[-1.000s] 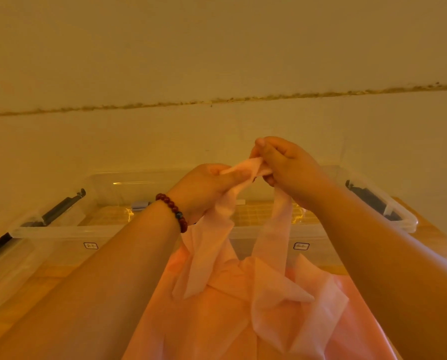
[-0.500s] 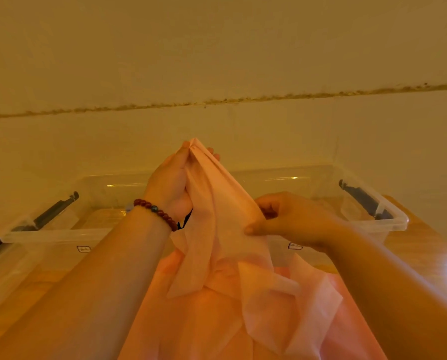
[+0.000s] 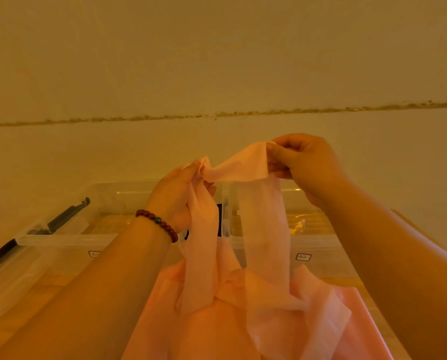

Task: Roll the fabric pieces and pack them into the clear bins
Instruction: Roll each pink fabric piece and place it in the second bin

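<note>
Left hand (image 3: pixel 180 193) grips one end of pink fabric strip (image 3: pixel 264 229), fingers curled round it, over left clear bin (image 3: pixel 61 239). Right hand (image 3: pixel 308 165) pinches other end, higher, over right clear bin (image 3: pixel 318 246). Strip arches between hands; both tails hang to pink fabric pile (image 3: pixel 217 333) in front of bins. Beaded bracelet (image 3: pixel 160 224) on left wrist.

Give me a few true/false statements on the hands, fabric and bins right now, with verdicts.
1. The left hand and right hand both grip the pink fabric. True.
2. The pink fabric lies rolled inside one of the clear bins. False: it hangs unrolled from both hands, in front of the bins.
3. The bead bracelet is on the right wrist. False: it is on the left wrist.
4. Two clear bins stand side by side behind the fabric. True.
</note>
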The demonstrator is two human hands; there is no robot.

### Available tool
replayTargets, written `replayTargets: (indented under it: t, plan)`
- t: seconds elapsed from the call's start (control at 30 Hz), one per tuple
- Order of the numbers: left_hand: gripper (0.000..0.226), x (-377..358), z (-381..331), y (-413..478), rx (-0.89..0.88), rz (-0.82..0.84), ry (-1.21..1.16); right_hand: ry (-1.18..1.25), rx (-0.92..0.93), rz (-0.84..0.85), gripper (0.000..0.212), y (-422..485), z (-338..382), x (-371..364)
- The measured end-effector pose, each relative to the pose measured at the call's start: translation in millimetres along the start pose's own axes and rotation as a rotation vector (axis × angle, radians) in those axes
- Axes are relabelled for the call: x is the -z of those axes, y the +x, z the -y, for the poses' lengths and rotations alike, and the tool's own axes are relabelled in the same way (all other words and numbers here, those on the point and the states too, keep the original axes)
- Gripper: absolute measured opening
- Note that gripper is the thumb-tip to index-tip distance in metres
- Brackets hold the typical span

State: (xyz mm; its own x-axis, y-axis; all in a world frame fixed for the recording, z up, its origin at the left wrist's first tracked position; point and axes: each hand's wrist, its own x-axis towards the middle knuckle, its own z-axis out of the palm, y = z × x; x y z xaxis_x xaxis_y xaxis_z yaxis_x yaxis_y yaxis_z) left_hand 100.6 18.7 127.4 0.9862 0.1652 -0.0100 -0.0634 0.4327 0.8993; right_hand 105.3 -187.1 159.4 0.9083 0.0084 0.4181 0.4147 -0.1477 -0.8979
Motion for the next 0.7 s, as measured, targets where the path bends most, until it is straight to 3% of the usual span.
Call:
replayTargets:
  t: [0.17,0.43,0.7]
  plan:
    - [0.016,-6,11,2,-0.065,0.005,0.171,-0.038,0.031,-0.043,0.012,15,-4,-12]
    - [0.013,-8,37,7,0.01,-0.008,0.126,-0.195,-0.215,0.089,0.014,3,-68,-19]
    - [0.015,-15,38,10,0.077,0.021,0.19,-0.089,0.001,0.125,0.034,14,-53,-17]
